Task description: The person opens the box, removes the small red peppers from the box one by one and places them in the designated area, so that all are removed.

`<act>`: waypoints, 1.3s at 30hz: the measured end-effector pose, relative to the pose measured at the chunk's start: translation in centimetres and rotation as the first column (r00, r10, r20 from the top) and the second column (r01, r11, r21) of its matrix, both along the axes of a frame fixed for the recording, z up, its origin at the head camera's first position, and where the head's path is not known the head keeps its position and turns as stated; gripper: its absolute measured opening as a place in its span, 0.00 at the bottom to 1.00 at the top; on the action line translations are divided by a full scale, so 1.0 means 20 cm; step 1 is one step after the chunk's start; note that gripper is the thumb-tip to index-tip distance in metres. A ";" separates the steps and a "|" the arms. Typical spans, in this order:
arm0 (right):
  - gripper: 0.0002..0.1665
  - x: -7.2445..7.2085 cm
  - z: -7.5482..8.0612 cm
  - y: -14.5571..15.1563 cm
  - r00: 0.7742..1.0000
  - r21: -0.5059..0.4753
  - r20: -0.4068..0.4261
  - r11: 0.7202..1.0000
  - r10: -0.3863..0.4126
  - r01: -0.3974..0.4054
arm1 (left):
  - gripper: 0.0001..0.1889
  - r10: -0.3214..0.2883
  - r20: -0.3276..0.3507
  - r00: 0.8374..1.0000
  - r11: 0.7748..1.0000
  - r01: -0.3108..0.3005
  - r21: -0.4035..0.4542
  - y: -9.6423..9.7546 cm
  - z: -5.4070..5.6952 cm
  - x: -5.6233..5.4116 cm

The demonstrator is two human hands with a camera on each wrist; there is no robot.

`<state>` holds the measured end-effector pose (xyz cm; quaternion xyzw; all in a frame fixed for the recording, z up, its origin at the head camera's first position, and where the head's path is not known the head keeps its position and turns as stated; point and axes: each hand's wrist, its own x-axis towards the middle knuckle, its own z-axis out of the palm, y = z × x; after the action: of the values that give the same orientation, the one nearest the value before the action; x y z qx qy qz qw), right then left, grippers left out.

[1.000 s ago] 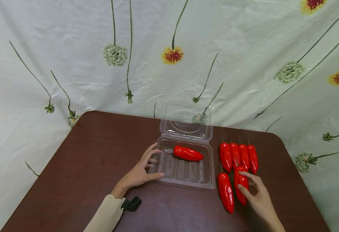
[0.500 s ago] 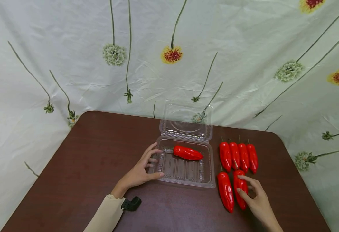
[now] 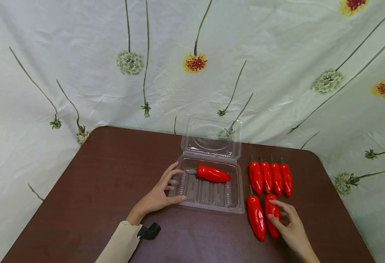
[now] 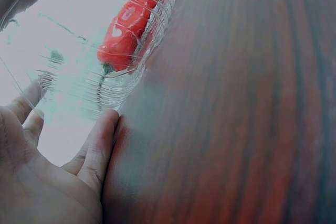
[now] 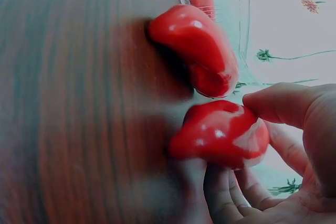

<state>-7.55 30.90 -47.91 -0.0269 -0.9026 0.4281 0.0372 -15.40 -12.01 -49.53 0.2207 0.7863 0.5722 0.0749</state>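
My right hand [image 3: 292,226] pinches a glossy red chili pepper [image 3: 271,215], thumb on its left side and fingers on its right. Close beside it on the left lies another red chili pepper [image 3: 256,219], which the right wrist view shows apart from the fingers. My left hand [image 3: 157,195] rests against the left side of a clear plastic clamshell box [image 3: 208,210], its fingers spread and the thumb by the front left corner. Inside the box, toward the back, one red chili pepper [image 4: 126,32] lies sideways with its stem to the left.
Several red chili peppers [image 3: 276,179] lie in a row behind the held one, stems pointing away. The box's lid [image 3: 212,137] stands raised at the back. A floral cloth [image 3: 166,73] hangs behind the dark brown table [image 3: 113,164].
The right hand has drawn its pepper a little toward the near edge, away from the row behind, then barely moved. The left hand and the box have stayed put.
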 end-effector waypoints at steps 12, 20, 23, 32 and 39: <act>0.23 0.00 0.01 0.01 1.000 0.002 0.028 1.000 0.010 -0.010 | 0.42 -0.001 0.001 1.000 1.000 0.001 0.006 0.00 0.00 0.00; 0.21 -0.03 0.04 0.03 0.997 0.052 -0.057 0.998 0.045 -0.042 | 0.42 -0.002 0.004 1.000 1.000 0.002 0.009 0.00 0.00 0.00; 0.20 -0.05 0.07 0.02 0.993 0.075 -0.110 0.996 0.047 -0.038 | 0.42 -0.002 0.001 1.000 1.000 0.002 0.011 0.00 0.01 0.00; 0.20 -0.15 0.17 -0.07 0.968 0.112 -0.216 0.988 0.131 -0.109 | 0.39 0.025 -0.047 0.999 1.000 -0.026 -0.008 0.01 0.01 0.02; 0.22 -0.23 0.24 -0.18 0.931 0.104 -0.270 0.969 0.244 -0.224 | 0.37 0.019 -0.055 0.998 1.000 -0.019 0.006 0.01 0.01 0.03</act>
<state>-12.12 27.39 -43.14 0.1431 -0.8995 0.3966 0.1145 -14.80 -11.74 -49.38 0.2291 0.7884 0.5689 0.0473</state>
